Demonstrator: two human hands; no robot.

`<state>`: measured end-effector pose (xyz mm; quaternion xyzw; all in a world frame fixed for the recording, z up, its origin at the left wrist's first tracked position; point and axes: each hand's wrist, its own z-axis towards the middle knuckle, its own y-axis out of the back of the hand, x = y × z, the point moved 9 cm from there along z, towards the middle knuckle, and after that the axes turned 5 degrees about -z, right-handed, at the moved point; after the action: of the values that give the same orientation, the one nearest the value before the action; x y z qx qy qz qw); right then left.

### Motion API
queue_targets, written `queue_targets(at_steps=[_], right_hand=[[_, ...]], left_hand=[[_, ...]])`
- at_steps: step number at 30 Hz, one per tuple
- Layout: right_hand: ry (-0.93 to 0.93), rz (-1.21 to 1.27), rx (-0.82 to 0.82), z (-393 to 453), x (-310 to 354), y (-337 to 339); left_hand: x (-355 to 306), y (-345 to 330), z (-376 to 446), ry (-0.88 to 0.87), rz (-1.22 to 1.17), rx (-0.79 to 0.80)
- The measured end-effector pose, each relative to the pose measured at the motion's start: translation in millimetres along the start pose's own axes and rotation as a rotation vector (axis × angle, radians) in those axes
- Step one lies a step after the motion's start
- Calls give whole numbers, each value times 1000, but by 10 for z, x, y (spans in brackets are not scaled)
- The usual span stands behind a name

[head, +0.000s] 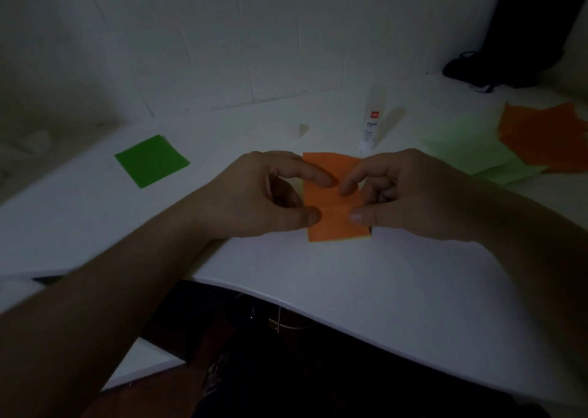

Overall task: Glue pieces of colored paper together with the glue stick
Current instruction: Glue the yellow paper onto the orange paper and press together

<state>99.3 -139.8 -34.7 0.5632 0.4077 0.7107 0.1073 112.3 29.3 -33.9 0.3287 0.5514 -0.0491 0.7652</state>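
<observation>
An orange paper square lies on a pale yellow sheet in the middle of the white table; a yellow strip shows along its lower edge. My left hand holds its left side with index finger and thumb on the paper. My right hand holds its right side the same way, the other fingers curled. A white glue stick stands just behind the paper, untouched.
A dark green paper square lies at the left. Light green sheets and orange sheets are piled at the right. A small pale cap sits behind the paper. A black bag stands at the far right corner.
</observation>
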Motion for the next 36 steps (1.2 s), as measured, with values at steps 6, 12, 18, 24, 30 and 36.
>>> queue_targets(at_steps=[6,12,18,24,30,36], right_hand=[[6,-33,2,-7,22,-1],[16,-88,-11,-4,31,-5],[19,-117,-35,-9,28,0],[27,-148,-25,-8,34,-12],[39,-158,-31,-2,33,-18],[80,-200,-46,-9,110,-27]], left_hand=[[-42,-11,-1,-30,83,7],[-64,-23,8,-63,150,0],[-81,-26,10,-77,183,2],[-116,-35,7,-136,251,4],[-133,-52,26,-208,367,15],[-137,-63,30,-257,347,1]])
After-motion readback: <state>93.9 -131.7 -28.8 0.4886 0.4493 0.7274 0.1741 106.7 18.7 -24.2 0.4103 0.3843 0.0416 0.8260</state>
